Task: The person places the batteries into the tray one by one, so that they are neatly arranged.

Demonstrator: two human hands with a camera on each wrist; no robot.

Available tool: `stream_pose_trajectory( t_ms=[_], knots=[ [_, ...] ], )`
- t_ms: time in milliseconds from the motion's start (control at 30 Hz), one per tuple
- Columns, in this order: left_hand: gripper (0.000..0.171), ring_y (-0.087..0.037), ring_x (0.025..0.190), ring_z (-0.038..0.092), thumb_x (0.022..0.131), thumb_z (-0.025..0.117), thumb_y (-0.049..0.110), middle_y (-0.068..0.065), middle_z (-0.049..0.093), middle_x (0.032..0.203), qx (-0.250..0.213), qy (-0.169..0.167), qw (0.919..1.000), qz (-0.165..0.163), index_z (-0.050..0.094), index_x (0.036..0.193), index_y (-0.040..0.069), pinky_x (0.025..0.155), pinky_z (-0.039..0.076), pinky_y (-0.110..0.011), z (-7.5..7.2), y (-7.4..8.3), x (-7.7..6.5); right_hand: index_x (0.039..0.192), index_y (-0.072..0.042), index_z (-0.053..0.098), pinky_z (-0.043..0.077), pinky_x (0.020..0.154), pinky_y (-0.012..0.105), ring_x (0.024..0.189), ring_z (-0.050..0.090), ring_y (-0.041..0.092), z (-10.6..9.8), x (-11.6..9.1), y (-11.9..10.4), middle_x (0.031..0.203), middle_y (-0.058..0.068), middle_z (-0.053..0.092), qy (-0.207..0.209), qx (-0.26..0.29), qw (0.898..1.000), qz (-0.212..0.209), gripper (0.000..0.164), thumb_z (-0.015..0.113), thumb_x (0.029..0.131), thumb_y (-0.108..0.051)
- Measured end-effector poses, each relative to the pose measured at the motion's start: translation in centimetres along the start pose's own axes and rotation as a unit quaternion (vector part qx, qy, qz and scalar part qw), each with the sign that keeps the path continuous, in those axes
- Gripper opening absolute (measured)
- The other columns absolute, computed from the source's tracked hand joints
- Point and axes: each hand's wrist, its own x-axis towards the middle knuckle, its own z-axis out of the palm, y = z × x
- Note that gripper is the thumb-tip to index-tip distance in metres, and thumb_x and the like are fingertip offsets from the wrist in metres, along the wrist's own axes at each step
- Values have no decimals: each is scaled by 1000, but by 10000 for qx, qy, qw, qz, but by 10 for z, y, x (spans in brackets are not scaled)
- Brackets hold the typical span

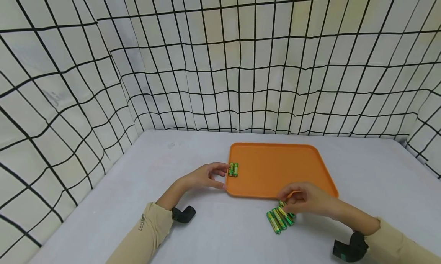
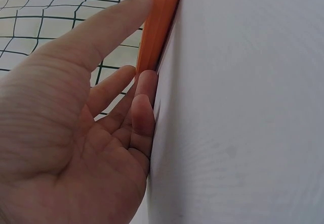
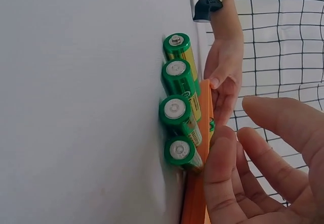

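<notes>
An orange tray (image 1: 275, 168) lies on the white table, with two green-and-gold batteries (image 1: 233, 169) side by side at its left edge. My left hand (image 1: 208, 176) rests against the tray's left side, thumb at the near corner and fingertips by those batteries. In the left wrist view, the left thumb (image 2: 116, 27) lies along the tray's rim (image 2: 159, 21). Several loose batteries (image 1: 277, 219) lie in a slanted row before the tray's front edge. Over their far end is my right hand (image 1: 306, 199), fingers bent and thumb apart from them. Nothing shows between them in the right wrist view.
White cloth covers the table (image 1: 206, 233). Black netting (image 1: 255, 80) over white sheeting rises behind it and along both sides. A dark band with a camera (image 1: 182, 214) sits on the left wrist, another (image 1: 351, 248) on the right.
</notes>
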Motion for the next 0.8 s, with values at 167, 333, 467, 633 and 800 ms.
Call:
stream_pose_trajectory(
  t_ms=[167,333,467,633,800],
  knots=[
    [68,-23,119,52,83,79,18,-10,55,135,-56,-13,10000,48,48,143,6,90,41,-31,1,-1,0,112,5,64,52,70,22,79,60,12,-1,-6,3,103,18,63,-147,42,9998,-146,28,70,89,-10],
    [68,-21,118,53,83,79,19,-8,56,134,-64,-4,10000,19,48,143,7,90,41,-29,2,-2,0,110,4,64,51,68,21,78,59,9,-2,-11,9,99,14,64,-185,62,9997,-174,25,70,89,-8],
    [68,-20,118,53,83,80,19,-7,56,133,-33,22,10000,4,48,142,8,90,41,-29,2,1,-1,109,3,64,51,67,20,78,59,8,-3,-13,14,96,11,64,-217,113,9995,-188,24,71,89,-9],
    [68,-22,120,52,83,79,18,-9,55,134,-3,24,10000,39,48,143,7,92,41,-31,1,3,-2,109,5,64,51,65,20,78,59,7,-4,-14,19,93,9,63,-267,251,9988,-331,24,70,89,-7],
    [68,-21,119,52,83,79,19,-8,55,135,-15,14,10000,-8,48,143,8,91,41,-29,0,1,-1,111,7,62,49,61,19,77,57,5,-4,-14,23,92,8,61,-278,361,9977,-501,26,69,89,-4]
  ],
)
